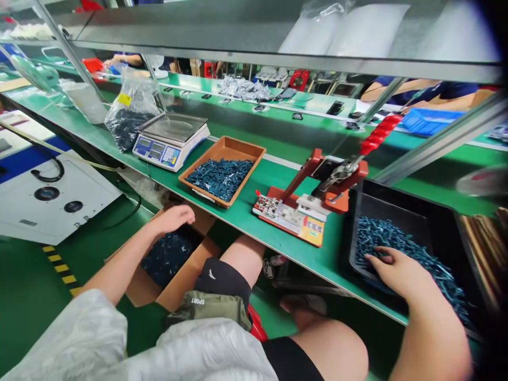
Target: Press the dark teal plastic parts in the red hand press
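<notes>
My left hand (177, 217) hovers over an open cardboard box (186, 272) below the bench edge. Its fingers are curled together, and I cannot make out whether anything is in them. Small dark blue parts in clear plastic (169, 256) fill the box. On the right, my right hand (399, 270) reaches into a black tray (400, 198), thumb and forefinger apart, at a heap of small dark teal parts (397, 235). Between the hands, a hand press (293, 209) with a red lever (381, 135) stands on the bench. Left of it is a brown tray (238, 145) of similar parts (220, 177).
A digital scale (172, 140) and a clear bag of dark parts (129, 119) stand at the left of the green bench (226, 222). Overhead runs a metal shelf (198, 39) with white bags. Behind, co-workers' arms show near a blue bin (431, 121). My legs are under the bench.
</notes>
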A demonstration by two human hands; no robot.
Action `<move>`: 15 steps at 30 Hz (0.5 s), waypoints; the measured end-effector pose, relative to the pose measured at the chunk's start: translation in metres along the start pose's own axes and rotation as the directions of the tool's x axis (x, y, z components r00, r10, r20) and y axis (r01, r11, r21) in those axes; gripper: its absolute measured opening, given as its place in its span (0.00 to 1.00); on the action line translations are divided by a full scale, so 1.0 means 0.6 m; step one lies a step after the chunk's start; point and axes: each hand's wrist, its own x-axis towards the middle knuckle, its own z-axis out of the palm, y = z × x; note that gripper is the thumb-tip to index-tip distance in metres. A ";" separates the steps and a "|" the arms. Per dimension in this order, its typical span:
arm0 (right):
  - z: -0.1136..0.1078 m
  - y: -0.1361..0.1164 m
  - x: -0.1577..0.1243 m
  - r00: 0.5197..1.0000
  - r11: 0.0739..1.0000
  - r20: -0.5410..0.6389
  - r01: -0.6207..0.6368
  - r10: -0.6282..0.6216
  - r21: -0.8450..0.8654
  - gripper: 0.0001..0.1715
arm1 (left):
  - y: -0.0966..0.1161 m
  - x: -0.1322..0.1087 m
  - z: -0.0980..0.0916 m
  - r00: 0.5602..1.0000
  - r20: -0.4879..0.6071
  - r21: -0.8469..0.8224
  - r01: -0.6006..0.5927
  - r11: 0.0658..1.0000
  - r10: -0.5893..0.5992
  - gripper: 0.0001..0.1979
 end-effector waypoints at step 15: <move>-0.029 -0.050 -0.054 0.957 0.960 -0.086 -0.272 0.277 0.073 0.10 | 0.135 0.253 -0.001 0.985 -0.060 0.542 -0.106 0.833 0.164 0.14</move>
